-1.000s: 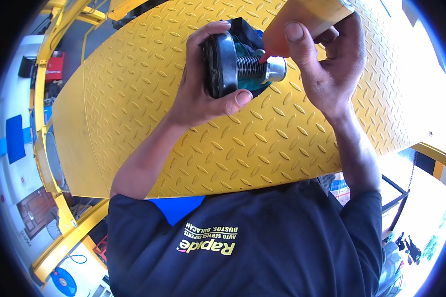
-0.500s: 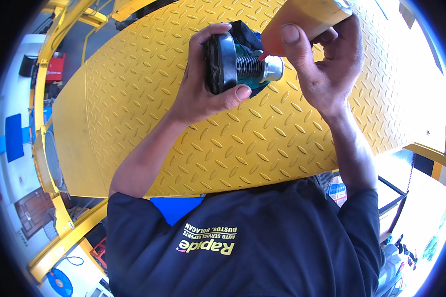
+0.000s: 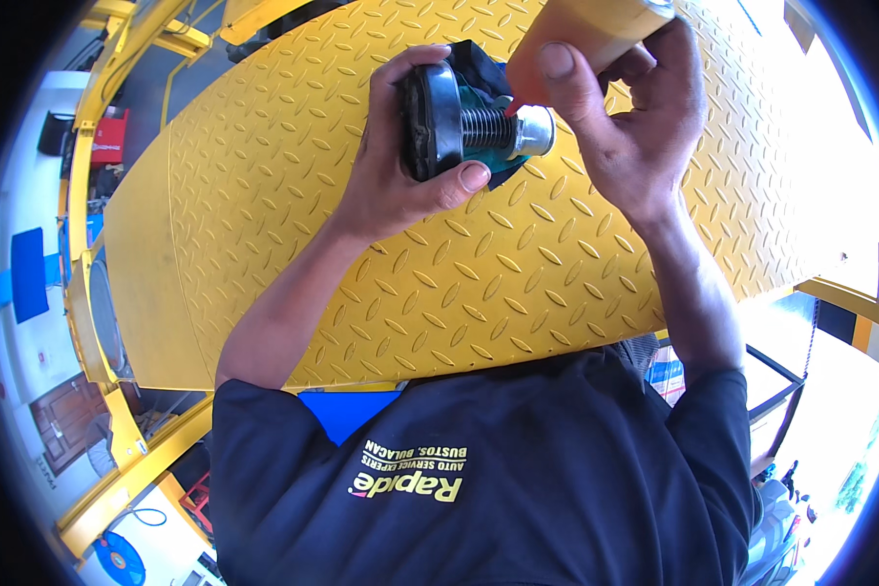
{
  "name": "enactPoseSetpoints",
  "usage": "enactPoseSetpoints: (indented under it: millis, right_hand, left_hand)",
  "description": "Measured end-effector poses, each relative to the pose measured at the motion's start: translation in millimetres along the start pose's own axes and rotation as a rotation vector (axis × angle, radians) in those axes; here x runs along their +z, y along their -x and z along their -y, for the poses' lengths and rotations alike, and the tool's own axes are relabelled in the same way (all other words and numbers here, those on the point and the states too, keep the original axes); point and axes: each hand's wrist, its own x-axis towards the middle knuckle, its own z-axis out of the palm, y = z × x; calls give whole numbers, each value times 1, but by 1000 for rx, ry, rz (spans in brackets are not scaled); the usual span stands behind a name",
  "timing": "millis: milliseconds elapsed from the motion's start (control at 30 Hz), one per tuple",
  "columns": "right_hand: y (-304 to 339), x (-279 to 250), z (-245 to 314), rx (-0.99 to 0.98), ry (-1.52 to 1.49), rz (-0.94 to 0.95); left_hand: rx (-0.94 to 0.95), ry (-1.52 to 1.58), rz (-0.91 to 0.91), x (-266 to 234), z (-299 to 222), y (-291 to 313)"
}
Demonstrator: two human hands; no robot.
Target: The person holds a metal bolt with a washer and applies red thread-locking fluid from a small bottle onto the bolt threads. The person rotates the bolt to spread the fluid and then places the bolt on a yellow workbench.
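Yellow tread plate [image 3: 439, 293] beneath us. Our right hand [image 3: 645, 137] keeps closed grip on tilted orange bottle [image 3: 576, 59]; left hand [image 3: 400, 205] grips black-headed part [image 3: 447, 119] over plate, ribbed shaft [image 3: 486, 128] and silver end [image 3: 536, 131] pointing right. Since second ago, everything held drifted slightly left together. Red nozzle [image 3: 515, 104] still meets shaft near silver end, contact unclear; aim seems steady, work there apparently continuing.

Bright light, overexposed on our right.
We see glare bleach the right end of the yellow tread plate [image 3: 459, 283]; the dark shirt [image 3: 566, 459] reads clear, while the fisheye bends the yellow frame [image 3: 117, 496] and blackens the corners.
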Motion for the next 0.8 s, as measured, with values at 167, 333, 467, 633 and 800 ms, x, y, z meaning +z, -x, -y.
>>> enactPoseSetpoints:
  millis: [167, 333, 467, 633, 800]
  right_hand:
    - [-3, -3, 9, 96, 35, 77]
    - [-4, -4, 11, 166, 66, 99]
    - [-13, 0, 38, 200, 283, 178]
    - [-13, -12, 27, 329, 172, 257]
    - [-18, -16, 34, 449, 202, 308]
  left_hand:
    - [17, -28, 7, -3, 2, 1]
    - [-6, -8, -3, 1, 0, 0]
    - [-52, -64, -12, 1, -1, 4]
    - [5, -56, 4, -3, 0, 1]
    - [13, -45, -1, -2, 0, 1]
